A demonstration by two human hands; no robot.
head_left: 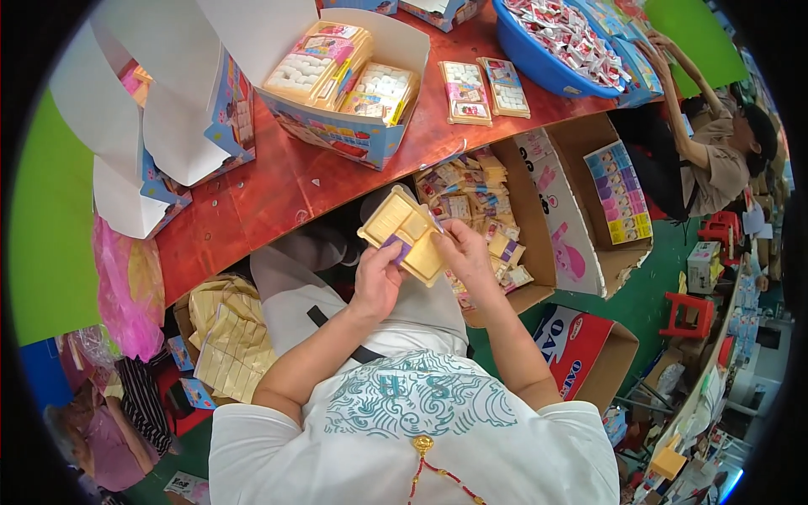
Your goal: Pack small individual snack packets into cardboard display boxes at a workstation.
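Between my two hands, above my lap, is a shallow yellow plastic tray (392,220) with moulded compartments and a purple strip of card around it. My left hand (376,282) grips its lower left side, thumb on the purple strip. On the right edge, my right hand (465,256) holds the same tray, fingers partly behind it. Just beyond, under the table edge, an open carton (530,227) is full of similar trays with printed cards. On the red table (299,181), an open blue printed box (332,135) contains packed trays of white pieces.
Two flat packs, one pink-labelled (465,93) and one blue-labelled (506,87), lie beside a blue basin (539,59) of small sachets. Open white-flapped boxes (181,126) stand at left. Yellow trays (231,337) fill a container by my left leg. Another person (711,143) works at far right.
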